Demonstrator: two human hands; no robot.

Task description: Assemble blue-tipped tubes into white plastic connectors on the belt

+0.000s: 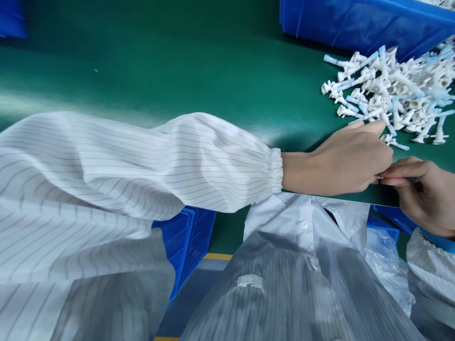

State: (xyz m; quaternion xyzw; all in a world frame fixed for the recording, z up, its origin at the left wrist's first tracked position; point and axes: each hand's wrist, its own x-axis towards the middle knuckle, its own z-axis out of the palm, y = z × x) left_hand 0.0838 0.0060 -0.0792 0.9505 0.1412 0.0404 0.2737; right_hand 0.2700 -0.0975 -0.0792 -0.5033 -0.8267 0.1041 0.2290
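Note:
My left hand [350,158] reaches across from the left, its fingers closed, with the back of the hand hiding most of what they hold. Facing it at the right, my right hand [421,192] pinches with thumb and index finger. A tiny pale part [379,177] shows between the fingertips of both hands, too small to identify. Just beyond the left hand lies a heap of white plastic fittings [401,87] with pale blue tube ends. One loose fitting [395,141] rests close to the left knuckles.
A blue bin [355,23] stands behind the heap on the green table [177,66]. Another blue bin [12,19] is at the far left corner. Below the table edge are blue bins [194,246] and a clear plastic bag [387,265].

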